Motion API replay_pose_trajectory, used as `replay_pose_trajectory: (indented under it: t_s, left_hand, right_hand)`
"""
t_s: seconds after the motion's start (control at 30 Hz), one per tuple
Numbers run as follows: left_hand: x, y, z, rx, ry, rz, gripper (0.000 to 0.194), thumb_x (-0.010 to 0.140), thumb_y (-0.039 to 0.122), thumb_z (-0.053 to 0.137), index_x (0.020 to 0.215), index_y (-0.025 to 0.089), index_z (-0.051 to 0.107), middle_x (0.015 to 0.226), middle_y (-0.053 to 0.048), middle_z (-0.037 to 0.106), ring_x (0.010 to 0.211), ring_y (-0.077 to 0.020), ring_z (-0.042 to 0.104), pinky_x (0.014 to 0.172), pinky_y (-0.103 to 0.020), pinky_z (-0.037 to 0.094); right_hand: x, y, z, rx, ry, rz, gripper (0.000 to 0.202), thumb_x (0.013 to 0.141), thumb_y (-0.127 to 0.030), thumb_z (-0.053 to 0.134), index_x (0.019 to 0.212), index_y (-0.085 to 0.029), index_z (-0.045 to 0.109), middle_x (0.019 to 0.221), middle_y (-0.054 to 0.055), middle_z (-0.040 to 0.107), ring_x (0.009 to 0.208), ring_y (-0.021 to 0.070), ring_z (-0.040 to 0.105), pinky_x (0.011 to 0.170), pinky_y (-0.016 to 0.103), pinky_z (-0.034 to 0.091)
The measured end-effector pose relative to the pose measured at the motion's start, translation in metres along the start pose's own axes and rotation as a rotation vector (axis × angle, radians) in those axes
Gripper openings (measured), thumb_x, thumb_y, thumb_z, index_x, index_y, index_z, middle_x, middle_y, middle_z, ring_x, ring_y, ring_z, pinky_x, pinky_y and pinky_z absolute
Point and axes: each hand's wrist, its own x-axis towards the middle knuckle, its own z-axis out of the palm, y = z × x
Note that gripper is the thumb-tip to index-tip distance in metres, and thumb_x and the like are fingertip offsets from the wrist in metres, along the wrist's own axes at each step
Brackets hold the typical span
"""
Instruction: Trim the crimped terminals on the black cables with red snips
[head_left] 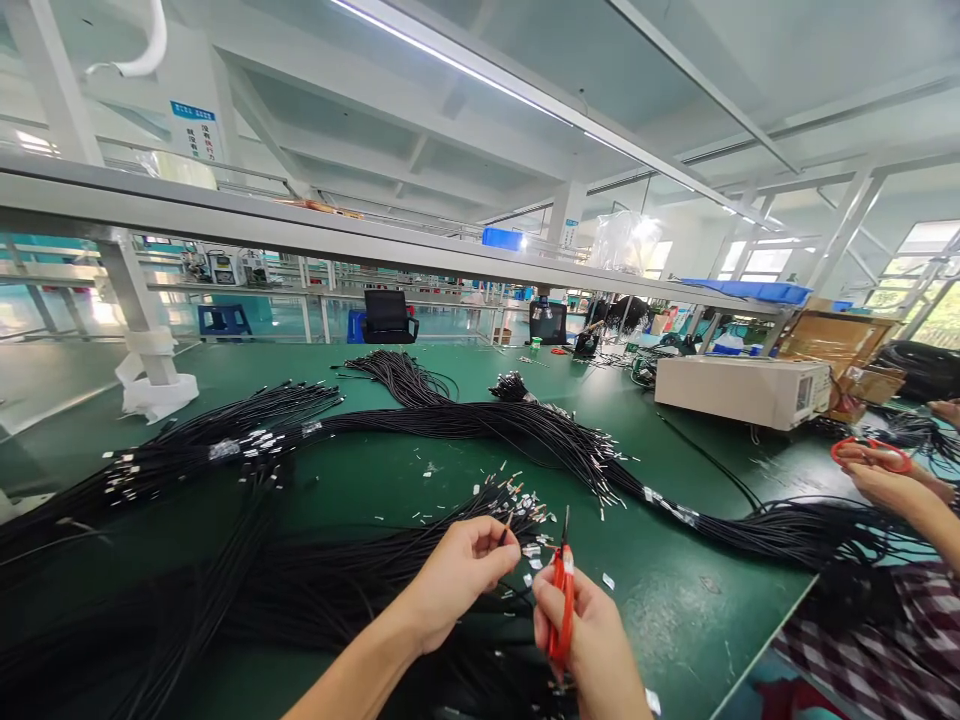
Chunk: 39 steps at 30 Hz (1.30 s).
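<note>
Gripping a pair of red-handled cutters in a closed fist, the right hand is nearest, its thumb along the handle and the dark tips pointing up and away. Just beside it, the left hand pinches a thin cable end between thumb and fingertips, close to the cutters but apart from their tips; how far the blades stand open I cannot tell. Under and around both hands spread black cables, and small white scraps lie scattered on the green tabletop. Past the fingers, a long bundle runs across the table, wrapped in places with clear film and ending in pale tips. To the right, a co-worker's hand holds red handles above more cables, beside plaid clothing. Farther back sits a beige instrument near a cardboard box. Beyond the table are a black chair and a blue stool, with a light strip overhead.
</note>
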Motion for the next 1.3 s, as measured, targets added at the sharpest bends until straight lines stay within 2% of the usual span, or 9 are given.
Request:
replay_pose_trajectory:
  t_s: [0.17, 0.27, 0.47, 0.93, 1.13, 1.3]
  left_hand:
    - [0.001, 0.001, -0.002, -0.012, 0.034, 0.001, 0.024, 0.075, 0.036, 0.064, 0.077, 0.012, 0.058, 0.065, 0.002, 0.049, 0.059, -0.0094, 0.037, 0.055, -0.024, 0.028]
    - [0.001, 0.001, -0.001, -0.025, 0.033, 0.003, 0.024, 0.076, 0.036, 0.063, 0.078, 0.012, 0.058, 0.065, 0.002, 0.050, 0.059, -0.0089, 0.036, 0.055, -0.024, 0.027]
    - [0.000, 0.002, -0.001, -0.022, 0.018, 0.012, 0.021, 0.075, 0.034, 0.063, 0.076, 0.014, 0.058, 0.063, 0.004, 0.045, 0.058, -0.0085, 0.033, 0.054, -0.024, 0.025]
    - [-0.002, 0.004, 0.001, 0.033, 0.031, 0.053, 0.011, 0.075, 0.025, 0.061, 0.075, 0.015, 0.058, 0.067, 0.005, 0.046, 0.062, -0.0090, 0.035, 0.059, -0.024, 0.028]
    - [-0.002, 0.004, 0.001, 0.035, 0.040, 0.052, 0.013, 0.075, 0.027, 0.062, 0.074, 0.015, 0.058, 0.067, 0.004, 0.048, 0.061, -0.0089, 0.035, 0.058, -0.024, 0.029]
    - [-0.001, 0.001, 0.001, 0.021, 0.018, 0.001, 0.019, 0.077, 0.032, 0.060, 0.073, 0.014, 0.057, 0.063, 0.004, 0.048, 0.057, -0.0085, 0.034, 0.053, -0.024, 0.025]
  right_hand:
    - [-0.009, 0.003, -0.005, -0.143, -0.101, -0.034, 0.066, 0.070, -0.079, 0.045, 0.080, -0.015, 0.055, 0.040, -0.004, 0.047, 0.032, 0.0060, 0.034, 0.034, 0.019, 0.023]
    - [-0.013, 0.003, -0.008, -0.216, -0.171, -0.035, 0.069, 0.070, -0.082, 0.039, 0.080, -0.015, 0.055, 0.043, -0.004, 0.047, 0.035, 0.0076, 0.037, 0.037, 0.021, 0.025]
    - [-0.013, 0.002, -0.009, -0.332, -0.335, 0.031, 0.070, 0.069, -0.084, 0.035, 0.075, -0.016, 0.051, 0.039, -0.005, 0.043, 0.035, 0.0064, 0.032, 0.041, 0.022, 0.023]
    - [-0.011, 0.007, -0.007, -0.396, -0.329, 0.037, 0.067, 0.069, -0.084, 0.033, 0.070, -0.018, 0.049, 0.036, -0.005, 0.042, 0.033, 0.0073, 0.032, 0.040, 0.022, 0.022]
    - [-0.007, 0.009, -0.010, -0.471, -0.371, 0.026, 0.062, 0.074, -0.080, 0.032, 0.075, -0.020, 0.045, 0.040, -0.007, 0.043, 0.035, 0.0076, 0.035, 0.039, 0.021, 0.024]
    - [-0.002, 0.013, -0.014, -0.566, -0.353, -0.012, 0.055, 0.078, -0.075, 0.032, 0.073, -0.021, 0.042, 0.042, -0.007, 0.044, 0.038, 0.0087, 0.039, 0.042, 0.021, 0.028]
